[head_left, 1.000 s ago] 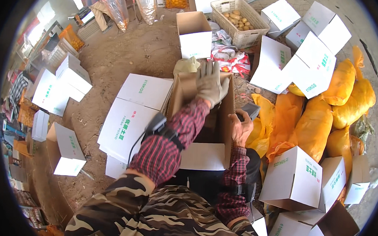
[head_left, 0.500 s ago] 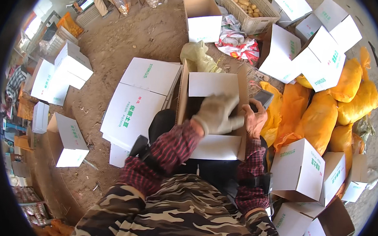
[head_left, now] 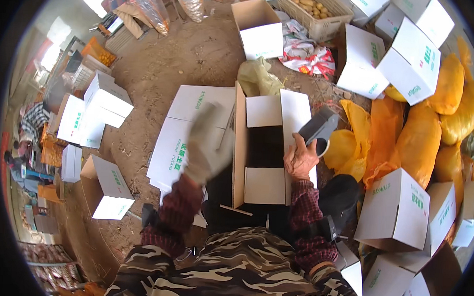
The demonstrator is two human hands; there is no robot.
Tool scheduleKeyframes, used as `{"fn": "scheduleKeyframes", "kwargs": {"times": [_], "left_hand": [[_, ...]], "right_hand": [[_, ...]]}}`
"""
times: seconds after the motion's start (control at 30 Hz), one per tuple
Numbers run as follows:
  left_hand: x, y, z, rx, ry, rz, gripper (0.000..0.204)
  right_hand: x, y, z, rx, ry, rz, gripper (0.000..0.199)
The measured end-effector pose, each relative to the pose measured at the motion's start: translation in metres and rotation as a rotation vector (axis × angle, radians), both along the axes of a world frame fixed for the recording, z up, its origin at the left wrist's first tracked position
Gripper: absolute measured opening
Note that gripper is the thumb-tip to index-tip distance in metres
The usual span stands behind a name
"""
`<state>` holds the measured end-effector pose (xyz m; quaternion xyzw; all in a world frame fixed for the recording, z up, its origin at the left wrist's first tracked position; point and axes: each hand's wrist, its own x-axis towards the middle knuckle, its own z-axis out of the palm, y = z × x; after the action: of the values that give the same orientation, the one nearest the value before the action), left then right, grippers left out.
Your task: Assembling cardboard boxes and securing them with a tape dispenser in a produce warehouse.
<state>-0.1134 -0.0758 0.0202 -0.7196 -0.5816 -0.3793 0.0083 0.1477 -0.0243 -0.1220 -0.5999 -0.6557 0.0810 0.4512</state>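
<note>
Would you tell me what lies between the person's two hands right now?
In the head view, the open cardboard box lies between the gloved left hand and the bare right hand, which holds a grey tape dispenser.

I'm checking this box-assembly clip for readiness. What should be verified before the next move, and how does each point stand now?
1. Box in front of the person, between both hands: ok.
2. Flaps: near and far flaps folded in, dark gap open between them; side flaps stand out: not ok, not closed.
3. Right hand rests on the box's right flap: ok.
4. Tape dispenser at the right hand's fingers; whether it is in a firm grip: cannot tell.
5. Left hand, gloved, is blurred beside the box's left wall; contact: cannot tell.
6. Flat cartons lie left of the box, apart from its opening: ok.
</note>
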Motion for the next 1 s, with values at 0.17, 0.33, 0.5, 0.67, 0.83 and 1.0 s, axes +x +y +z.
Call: {"fn": "scheduleKeyframes", "kwargs": {"times": [0.17,0.33,0.5,0.67,0.83,1.0], "left_hand": [[-0.050,0.162,-0.086,-0.055,-0.596,0.047,0.054],[0.044,0.216,-0.104,-0.480,-0.264,-0.080,0.067],[0.058,0.218,-0.143,-0.441,0.302,0.001,0.068],[0.045,0.224,-0.148,-0.576,0.129,0.013,0.076],[0.047,0.212,-0.162,-0.520,0.045,0.206,0.081],[0.035,0.195,-0.164,-0.246,0.188,0.240,0.079]], "right_hand": [[-0.006,0.002,0.005,-0.002,0.269,0.087,0.035],[0.009,0.009,-0.007,-0.002,-0.216,0.125,0.041],[0.024,0.024,-0.012,0.142,0.152,0.193,0.032],[0.055,0.035,0.068,-0.384,0.498,0.379,0.035],[0.066,0.014,0.104,-0.503,0.684,0.716,0.033],[0.054,0.010,0.028,-0.623,0.852,0.774,0.026]]}}
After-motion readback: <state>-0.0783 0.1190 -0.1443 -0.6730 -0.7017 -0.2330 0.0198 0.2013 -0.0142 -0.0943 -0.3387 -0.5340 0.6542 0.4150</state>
